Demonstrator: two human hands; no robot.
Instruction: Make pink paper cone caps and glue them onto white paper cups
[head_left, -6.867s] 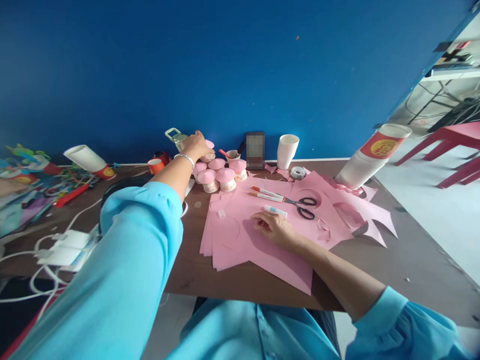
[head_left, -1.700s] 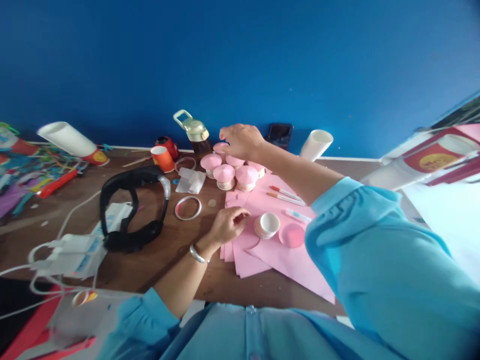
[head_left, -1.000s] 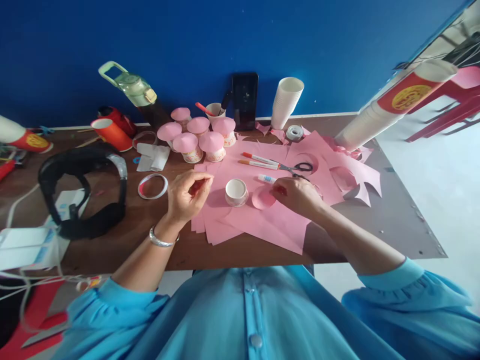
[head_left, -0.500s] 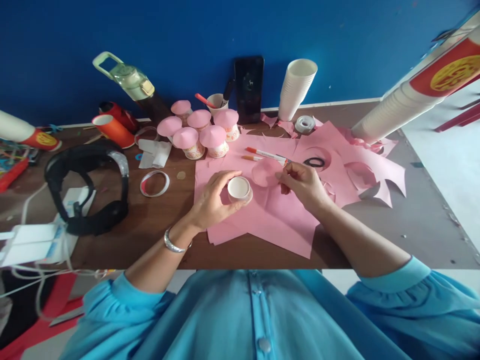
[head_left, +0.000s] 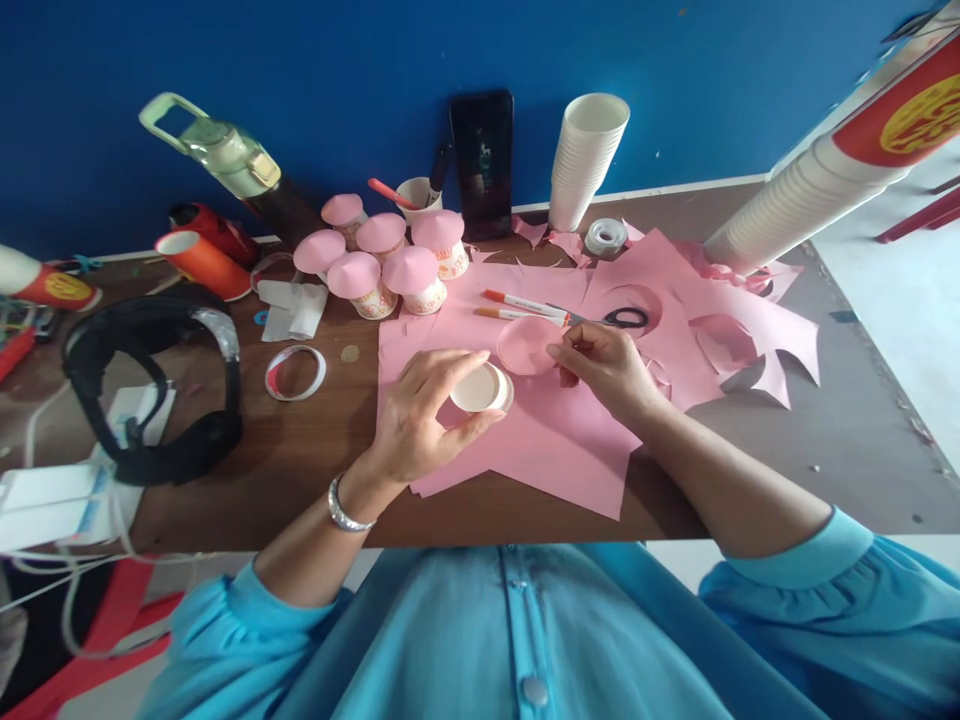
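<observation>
My left hand is wrapped round a small white paper cup, fingers on its far side and thumb on its near side, the cup's mouth facing up towards me. To its right, my right hand pinches the right edge of a round pink paper disc. Below both hands lie pink paper sheets. Two orange-and-white pens and black-handled scissors rest on the paper just beyond the disc. Several small patterned cups with pink cone tops stand at the back left of the sheets.
A phone leans on the blue wall beside a cup of pens. Stacks of white cups stand behind. Clear tape, a tape ring, a black headset strap, a bottle and cut pink scraps surround the hands.
The view has shifted slightly. My left hand has lifted the cup a little towards the camera and its fingers now cover the cup's far rim. My right hand keeps hold of the disc.
</observation>
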